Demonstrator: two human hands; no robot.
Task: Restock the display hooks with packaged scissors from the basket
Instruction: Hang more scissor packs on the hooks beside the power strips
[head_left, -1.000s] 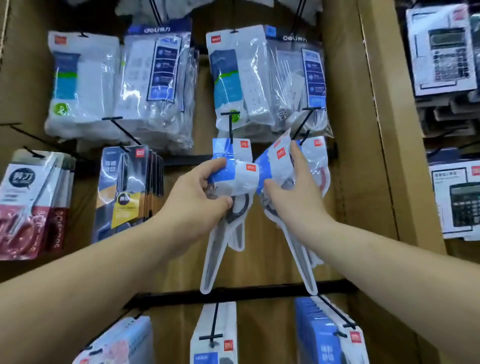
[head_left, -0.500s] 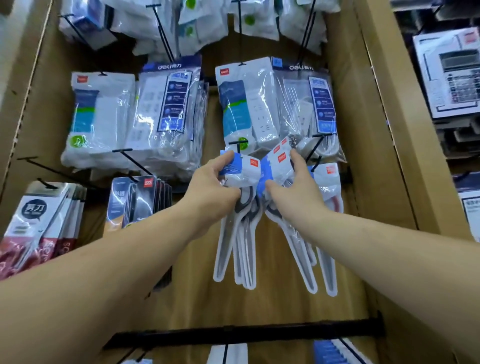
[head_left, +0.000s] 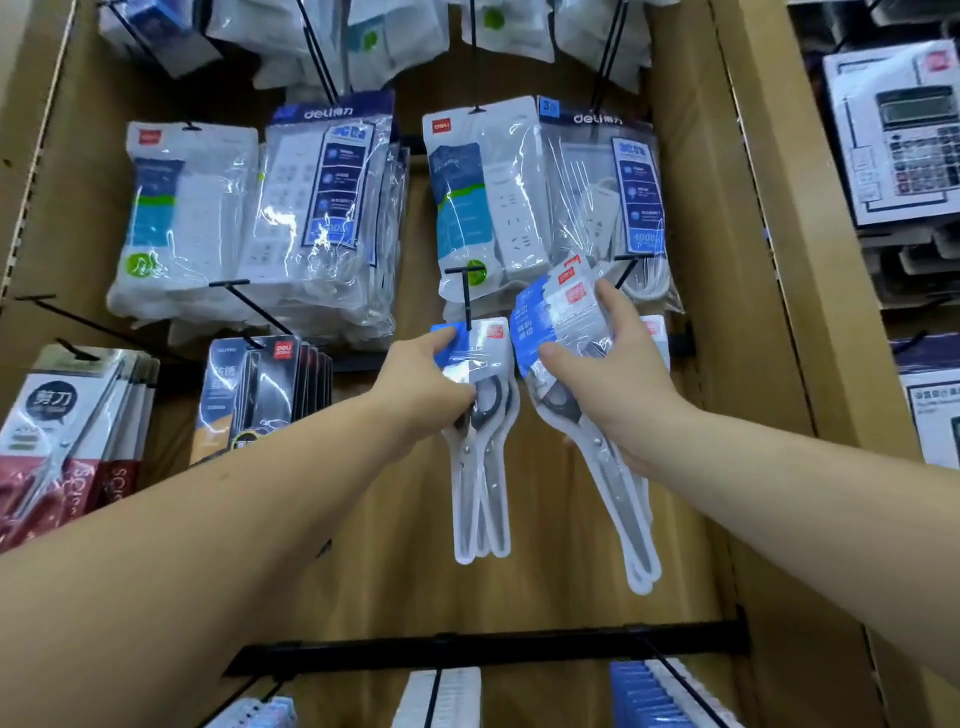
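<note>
Several packaged scissors (head_left: 480, 478) in clear packs with blue-white header cards hang on a black display hook (head_left: 466, 296) at the centre. My left hand (head_left: 423, 387) grips their headers just below the hook. My right hand (head_left: 605, 379) holds a separate bunch of scissor packs (head_left: 618, 499) tilted to the right, their headers fanned out near a second hook (head_left: 631, 267). More scissor packs hang behind that hand. The basket is out of view.
Bagged power strips (head_left: 488, 202) hang above both hooks. Other scissor packs (head_left: 62, 431) and dark blister packs (head_left: 260, 389) hang at the left. A wooden panel (head_left: 763, 260) borders the right side, boxed calculators (head_left: 898, 135) beyond. A black rail (head_left: 493, 652) with more hooks runs below.
The two bunches have come apart. The left bunch now hangs straight on the centre hook, and my right hand has drawn its bunch to the right. The camera has tilted upward.
</note>
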